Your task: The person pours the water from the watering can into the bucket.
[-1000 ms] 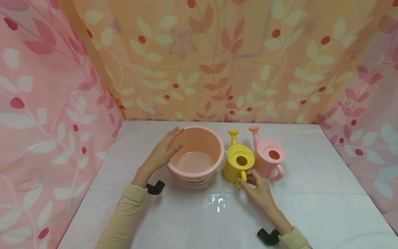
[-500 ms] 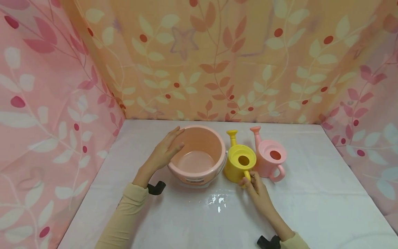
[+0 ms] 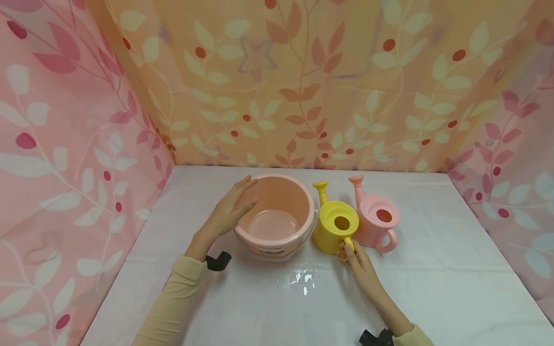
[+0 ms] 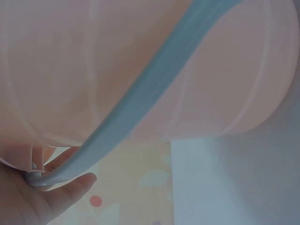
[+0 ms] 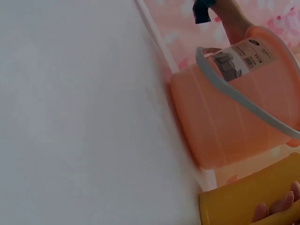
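Observation:
A pale pink bucket (image 3: 283, 194) stands upright on the table. My left hand (image 3: 225, 211) rests against its left rim, fingers straight. In the left wrist view the bucket's grey handle (image 4: 136, 98) slants across its wall, its end beside my palm. To the right of the bucket is a yellow watering can (image 3: 323, 238), spout pointing to the back and slightly left. My right hand (image 3: 363, 271) grips its handle, fingers curled round it. A pink watering can (image 3: 368, 230) stands close on its right, untouched.
The white table (image 3: 450, 269) runs back to an orange leaf-patterned cloth wall (image 3: 303, 105). A pink patterned wall (image 3: 69, 168) borders the left, another the right. Light glares off the table in front of the bucket. Black wrist pieces (image 3: 219, 261) sit under both wrists.
My right hand has closed more firmly round the yellow watering can's handle and moved it a little right, turning the spout slightly left. My left hand and the bucket have stayed put.

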A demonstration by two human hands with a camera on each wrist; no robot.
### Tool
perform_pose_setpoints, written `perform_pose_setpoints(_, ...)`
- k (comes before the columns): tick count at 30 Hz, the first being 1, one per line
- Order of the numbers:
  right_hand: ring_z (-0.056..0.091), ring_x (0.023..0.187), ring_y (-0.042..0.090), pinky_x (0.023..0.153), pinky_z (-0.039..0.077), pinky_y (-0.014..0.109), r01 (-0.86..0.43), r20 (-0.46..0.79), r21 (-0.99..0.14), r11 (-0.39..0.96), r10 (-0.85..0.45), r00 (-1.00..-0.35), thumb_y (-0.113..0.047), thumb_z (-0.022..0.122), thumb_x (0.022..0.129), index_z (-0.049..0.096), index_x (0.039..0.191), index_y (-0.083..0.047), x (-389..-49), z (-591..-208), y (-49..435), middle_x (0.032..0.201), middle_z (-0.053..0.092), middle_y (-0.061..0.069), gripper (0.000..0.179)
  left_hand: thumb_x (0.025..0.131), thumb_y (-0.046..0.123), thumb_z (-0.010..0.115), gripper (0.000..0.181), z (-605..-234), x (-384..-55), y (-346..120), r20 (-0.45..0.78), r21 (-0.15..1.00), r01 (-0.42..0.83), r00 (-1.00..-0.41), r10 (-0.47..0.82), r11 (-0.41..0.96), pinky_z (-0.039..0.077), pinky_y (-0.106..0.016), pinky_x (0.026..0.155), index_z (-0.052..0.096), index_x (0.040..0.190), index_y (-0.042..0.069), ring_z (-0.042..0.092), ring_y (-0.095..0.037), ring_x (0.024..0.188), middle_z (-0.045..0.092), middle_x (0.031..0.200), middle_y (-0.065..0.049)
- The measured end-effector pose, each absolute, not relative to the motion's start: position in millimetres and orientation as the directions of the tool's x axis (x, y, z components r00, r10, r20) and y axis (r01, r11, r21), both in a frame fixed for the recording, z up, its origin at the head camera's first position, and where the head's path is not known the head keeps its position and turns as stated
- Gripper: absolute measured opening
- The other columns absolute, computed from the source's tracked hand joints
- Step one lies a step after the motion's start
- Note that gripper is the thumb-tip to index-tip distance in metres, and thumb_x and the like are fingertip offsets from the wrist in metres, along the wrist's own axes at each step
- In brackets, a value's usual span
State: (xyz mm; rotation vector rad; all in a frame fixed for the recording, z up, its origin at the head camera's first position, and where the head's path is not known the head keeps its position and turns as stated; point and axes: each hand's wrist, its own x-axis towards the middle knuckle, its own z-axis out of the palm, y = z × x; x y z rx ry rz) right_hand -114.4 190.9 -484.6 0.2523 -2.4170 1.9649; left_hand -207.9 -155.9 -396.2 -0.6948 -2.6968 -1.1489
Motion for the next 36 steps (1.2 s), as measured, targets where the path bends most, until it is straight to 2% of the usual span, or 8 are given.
perform_pose_setpoints(5,0.046,0.080,0.018,0.071,0.045,0.024,-0.023,0.020,-0.995,0.096,-0.035,-0.999,-0.033,0.029,0.095,0.042,0.097,0.006,-115,-485,189,0.082,0.042,0.011,0.041,0.087,0.048,0.042,0.052,-398,-208,-156,0.292,0.650,0.459,-0.887,0.359,0.606,0.025,-0.050,0.099,0.028,0.135,0.034,0.019,-0.013,0.130,0.017,0.144,0.010)
perform_pose_setpoints(11,0.040,0.078,0.017,0.068,0.040,0.028,0.017,-0.017,-1.000,-0.008,0.004,-1.000,-0.036,0.031,0.095,0.038,0.089,0.002,-117,-487,188,0.078,0.037,0.005,0.039,0.088,0.042,0.046,0.050,-401,-208,-156,0.298,0.658,0.450,-0.892,0.341,0.603,0.025,-0.048,0.100,0.029,0.135,0.034,0.020,-0.009,0.130,0.017,0.142,0.018)
perform_pose_setpoints(14,0.039,0.078,0.017,0.066,0.037,0.029,0.018,-0.018,-0.999,-0.030,0.008,-1.000,-0.036,0.032,0.094,0.037,0.087,0.000,-117,-488,189,0.078,0.036,0.004,0.037,0.088,0.042,0.045,0.050,-401,-207,-155,0.303,0.661,0.451,-0.892,0.337,0.600,0.025,-0.047,0.101,0.030,0.134,0.033,0.020,-0.008,0.130,0.018,0.142,0.016)
perform_pose_setpoints(19,0.038,0.079,0.020,0.065,0.036,0.028,-0.077,0.078,-0.997,-0.028,-0.042,-0.996,-0.028,0.027,0.097,0.035,0.088,0.004,-115,-493,194,0.080,0.035,0.006,0.033,0.088,0.046,0.043,0.050,-401,-207,-155,0.303,0.663,0.458,-0.888,0.347,0.592,0.026,-0.049,0.099,0.030,0.135,0.032,0.021,-0.011,0.130,0.020,0.144,0.008)
perform_pose_setpoints(24,0.036,0.079,0.022,0.066,0.037,0.026,-0.159,0.162,-0.986,-0.043,-0.091,-0.983,-0.021,0.024,0.097,0.033,0.089,0.005,-116,-496,199,0.081,0.033,0.010,0.029,0.088,0.046,0.043,0.050,-400,-208,-154,0.298,0.673,0.458,-0.887,0.354,0.581,0.028,-0.050,0.098,0.030,0.134,0.032,0.021,-0.012,0.130,0.019,0.144,0.009)
perform_pose_setpoints(31,0.033,0.078,0.027,0.065,0.029,0.033,-0.217,0.217,-0.976,-0.009,-0.075,-0.973,-0.016,0.027,0.097,0.035,0.087,0.007,-118,-496,200,0.079,0.033,0.012,0.027,0.088,0.046,0.043,0.050,-398,-209,-154,0.296,0.677,0.457,-0.887,0.355,0.577,0.028,-0.050,0.098,0.031,0.134,0.032,0.021,-0.012,0.130,0.019,0.143,0.011)
perform_pose_setpoints(33,0.034,0.078,0.027,0.065,0.031,0.032,-0.232,0.229,-0.972,0.030,-0.069,-0.971,-0.014,0.028,0.097,0.037,0.087,0.007,-119,-493,200,0.078,0.034,0.011,0.025,0.088,0.045,0.043,0.049,-398,-209,-154,0.302,0.677,0.460,-0.886,0.352,0.574,0.027,-0.049,0.098,0.031,0.134,0.031,0.021,-0.012,0.130,0.019,0.143,0.011)
perform_pose_setpoints(36,0.037,0.080,0.027,0.067,0.041,0.025,-0.246,0.240,-0.966,0.086,-0.074,-0.968,-0.014,0.028,0.096,0.039,0.089,0.005,-119,-486,200,0.080,0.035,0.011,0.022,0.088,0.045,0.042,0.049,-398,-211,-155,0.316,0.667,0.466,-0.883,0.346,0.581,0.027,-0.047,0.099,0.032,0.134,0.030,0.022,-0.011,0.129,0.020,0.143,0.012)
